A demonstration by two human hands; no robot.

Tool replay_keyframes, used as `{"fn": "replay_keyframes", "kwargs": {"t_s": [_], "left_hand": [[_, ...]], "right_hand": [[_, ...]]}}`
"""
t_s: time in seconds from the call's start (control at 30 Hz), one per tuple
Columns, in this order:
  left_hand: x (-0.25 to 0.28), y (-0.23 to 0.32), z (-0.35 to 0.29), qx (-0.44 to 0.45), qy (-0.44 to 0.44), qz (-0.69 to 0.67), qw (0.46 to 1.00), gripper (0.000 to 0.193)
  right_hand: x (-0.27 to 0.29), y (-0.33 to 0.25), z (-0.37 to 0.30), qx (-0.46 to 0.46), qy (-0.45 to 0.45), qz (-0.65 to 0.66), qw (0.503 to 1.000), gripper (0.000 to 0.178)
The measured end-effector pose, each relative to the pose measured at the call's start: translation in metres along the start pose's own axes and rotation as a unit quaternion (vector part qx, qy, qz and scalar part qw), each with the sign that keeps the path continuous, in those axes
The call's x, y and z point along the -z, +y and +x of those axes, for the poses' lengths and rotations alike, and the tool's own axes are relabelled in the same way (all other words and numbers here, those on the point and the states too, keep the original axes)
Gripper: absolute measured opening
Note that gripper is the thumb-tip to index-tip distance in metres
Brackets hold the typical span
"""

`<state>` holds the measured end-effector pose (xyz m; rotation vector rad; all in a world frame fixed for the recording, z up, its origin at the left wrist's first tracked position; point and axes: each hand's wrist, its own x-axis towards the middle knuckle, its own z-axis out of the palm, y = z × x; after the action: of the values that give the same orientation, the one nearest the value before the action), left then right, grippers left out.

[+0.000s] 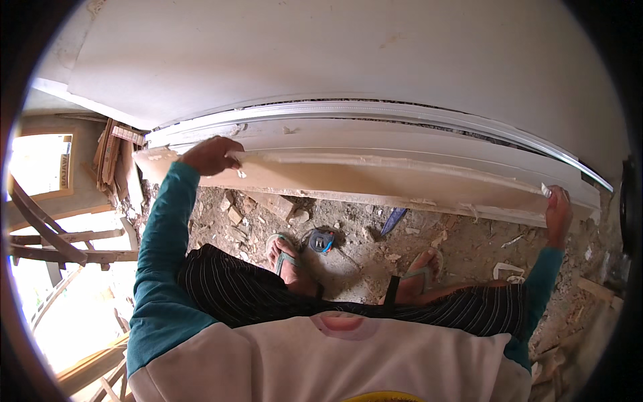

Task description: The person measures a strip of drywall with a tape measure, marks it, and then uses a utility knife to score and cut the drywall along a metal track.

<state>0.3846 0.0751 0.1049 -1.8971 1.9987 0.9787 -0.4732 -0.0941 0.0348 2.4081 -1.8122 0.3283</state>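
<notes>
A long strip of plasterboard (362, 178) stretches across in front of me, its pale broken edge facing up and its tan paper side toward me. Near its left end my left hand (211, 156) is closed over the upper edge, with a small white crumb below the fingertips. At the far right end my right hand (558, 213) grips the same strip, fingers curled at its corner. Behind it lie further white board pieces (429, 144). On the ground below the strip rest a tape measure (321, 241) and a blue pointed tool (393, 220), possibly a cutter.
Large white boards (335, 53) stand beyond a long white metal profile (375, 111). Rubble and a wood block (270, 204) litter the dirt floor around my sandalled feet. Timber pieces (74, 246) and a window opening (41, 164) are at left.
</notes>
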Motion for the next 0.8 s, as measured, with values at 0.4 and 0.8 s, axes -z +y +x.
{"fn": "replay_keyframes", "kwargs": {"t_s": [0.4, 0.8], "left_hand": [[-0.002, -0.022, 0.075, 0.072, 0.021, 0.012, 0.997, 0.040], [-0.029, -0.044, 0.112, 0.034, -0.006, 0.096, 0.995, 0.041]], "right_hand": [[-0.049, -0.009, 0.073, -0.015, -0.093, -0.009, 0.996, 0.023], [-0.030, -0.101, 0.095, 0.100, 0.048, 0.012, 0.994, 0.044]]}}
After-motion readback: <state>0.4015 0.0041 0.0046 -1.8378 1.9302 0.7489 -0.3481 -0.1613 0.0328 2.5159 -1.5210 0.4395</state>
